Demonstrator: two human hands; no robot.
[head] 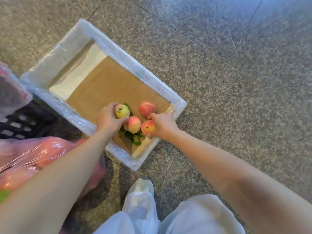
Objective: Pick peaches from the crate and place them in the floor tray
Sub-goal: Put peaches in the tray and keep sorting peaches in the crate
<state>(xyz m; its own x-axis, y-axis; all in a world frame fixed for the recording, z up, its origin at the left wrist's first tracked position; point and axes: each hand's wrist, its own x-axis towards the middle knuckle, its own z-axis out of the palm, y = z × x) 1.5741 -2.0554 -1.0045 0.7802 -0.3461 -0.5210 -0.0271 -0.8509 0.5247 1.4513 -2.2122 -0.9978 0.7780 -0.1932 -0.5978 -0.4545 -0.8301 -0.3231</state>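
Head view: my left hand (108, 121) is gripping a yellow peach (122, 111), my right hand (163, 126) a red peach (147, 127), at the tray's (135, 66) near-right corner; two loose peaches (132, 124) are lying just beside them.

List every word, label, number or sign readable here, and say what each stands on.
No text can be read in this view.
Floor tray: faint greenish smudges under the wrap on its rim, too blurred to read.
Cardboard liner: plain, no print.
Yellowish peach in the left hand: a dark spot, no lettering.
Orange peach in the right hand: a dark spot, no lettering.
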